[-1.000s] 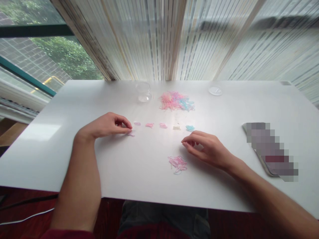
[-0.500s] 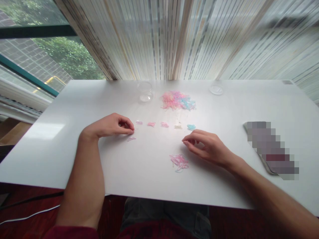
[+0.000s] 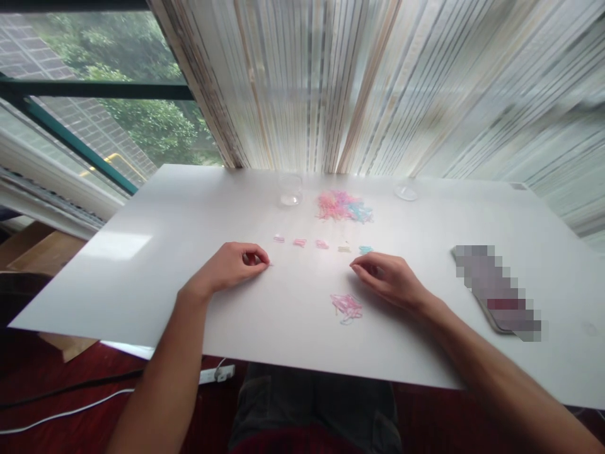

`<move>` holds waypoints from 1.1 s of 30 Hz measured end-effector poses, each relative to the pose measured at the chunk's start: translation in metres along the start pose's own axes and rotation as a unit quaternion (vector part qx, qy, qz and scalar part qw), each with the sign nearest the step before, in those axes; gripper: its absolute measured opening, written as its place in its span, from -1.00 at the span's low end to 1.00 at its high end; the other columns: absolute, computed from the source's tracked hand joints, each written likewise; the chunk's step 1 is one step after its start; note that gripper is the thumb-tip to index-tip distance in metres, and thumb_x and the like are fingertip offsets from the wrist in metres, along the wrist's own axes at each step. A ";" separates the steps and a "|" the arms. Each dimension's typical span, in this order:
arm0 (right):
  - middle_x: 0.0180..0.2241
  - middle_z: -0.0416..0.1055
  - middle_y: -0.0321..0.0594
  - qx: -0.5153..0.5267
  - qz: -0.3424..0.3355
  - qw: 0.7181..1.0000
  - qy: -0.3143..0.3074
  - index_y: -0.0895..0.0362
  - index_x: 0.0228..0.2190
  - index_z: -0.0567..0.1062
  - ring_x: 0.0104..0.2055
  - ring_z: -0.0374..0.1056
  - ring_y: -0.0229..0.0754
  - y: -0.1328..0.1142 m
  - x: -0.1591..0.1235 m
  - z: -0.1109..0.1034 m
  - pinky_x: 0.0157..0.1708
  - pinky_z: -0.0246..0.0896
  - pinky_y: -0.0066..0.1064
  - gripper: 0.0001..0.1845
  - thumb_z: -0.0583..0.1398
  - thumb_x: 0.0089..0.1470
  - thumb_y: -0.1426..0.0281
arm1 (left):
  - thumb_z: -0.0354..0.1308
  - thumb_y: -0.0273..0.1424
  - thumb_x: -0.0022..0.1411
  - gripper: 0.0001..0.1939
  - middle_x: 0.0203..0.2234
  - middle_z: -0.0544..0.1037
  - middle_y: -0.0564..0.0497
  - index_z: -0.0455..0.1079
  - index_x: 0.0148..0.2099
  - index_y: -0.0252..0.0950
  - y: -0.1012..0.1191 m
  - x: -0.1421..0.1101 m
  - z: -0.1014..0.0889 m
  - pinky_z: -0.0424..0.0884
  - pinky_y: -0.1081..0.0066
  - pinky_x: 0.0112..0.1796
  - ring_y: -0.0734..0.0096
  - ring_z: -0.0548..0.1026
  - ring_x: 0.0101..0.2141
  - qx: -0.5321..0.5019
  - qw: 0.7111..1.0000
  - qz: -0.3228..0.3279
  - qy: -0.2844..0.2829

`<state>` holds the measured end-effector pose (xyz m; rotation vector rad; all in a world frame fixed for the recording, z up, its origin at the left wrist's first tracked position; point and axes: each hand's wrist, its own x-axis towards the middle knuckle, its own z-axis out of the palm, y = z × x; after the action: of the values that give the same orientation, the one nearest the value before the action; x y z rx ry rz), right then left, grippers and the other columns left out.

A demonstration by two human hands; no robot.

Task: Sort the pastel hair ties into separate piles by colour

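My left hand (image 3: 243, 263) is pinched shut above the table, with the pale tip of a paper clip (image 3: 271, 265) showing at the fingertips. Small groups of paper clips lie in a row ahead: lilac (image 3: 278, 239), coral pink (image 3: 299, 242), pink (image 3: 322, 244), cream (image 3: 344, 249) and blue (image 3: 365, 250). My right hand (image 3: 385, 274) rests just nearer than the blue group, thumb and forefinger together; anything between them is too small to make out. A loose pile of pink and lilac paper clips (image 3: 347, 307) lies nearer me, left of that wrist.
A large mixed pile of paper clips (image 3: 343, 207) sits behind the row. A clear jar (image 3: 290, 192) stands to its left, a clear lid (image 3: 406, 192) to its right. A blurred-out phone-like object (image 3: 498, 290) lies at right on the white table (image 3: 265, 321).
The camera view has shifted. My left hand has gathered up the lilac clips that lay beneath it, moving slightly nearer me and right. My right hand's fingertips have come together.
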<state>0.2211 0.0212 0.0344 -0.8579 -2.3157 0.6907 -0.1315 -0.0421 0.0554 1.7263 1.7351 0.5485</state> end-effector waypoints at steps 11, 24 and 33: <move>-0.52 0.43 -0.28 0.014 -0.017 1.000 0.014 0.15 -0.35 0.55 -0.52 0.26 -0.32 -0.001 0.001 -0.006 -0.48 0.23 -0.48 -0.78 0.16 0.29 0.33 | 0.27 -0.23 0.06 -0.77 -0.59 0.39 0.09 0.61 -0.32 -0.27 0.012 0.043 -0.005 0.17 0.46 -0.46 0.49 0.24 -0.53 0.013 0.998 0.037 0.047; -0.51 0.42 -0.30 0.019 -0.017 1.000 -0.007 0.15 -0.32 0.54 -0.52 0.25 -0.34 0.003 -0.002 -0.007 -0.47 0.22 -0.50 -0.83 0.17 0.27 0.38 | 0.29 -0.15 0.08 -0.70 -0.50 0.45 0.04 0.60 -0.29 -0.28 0.001 0.045 -0.002 0.16 0.47 -0.46 0.49 0.22 -0.51 -0.015 0.994 0.059 0.096; -0.51 0.42 -0.30 0.025 -0.005 1.000 -0.016 0.14 -0.32 0.55 -0.53 0.25 -0.33 0.005 -0.003 -0.007 -0.49 0.22 -0.49 -0.82 0.17 0.28 0.36 | 0.31 -0.11 0.05 -0.68 -0.64 0.25 0.12 0.61 -0.31 -0.27 0.002 0.037 -0.001 0.09 0.46 -0.51 0.50 0.14 -0.56 -0.003 0.997 0.020 0.079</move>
<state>0.2294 0.0247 0.0350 -0.8187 -2.3189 0.7586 -0.1290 -0.0053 0.0528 1.7572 1.8078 0.7258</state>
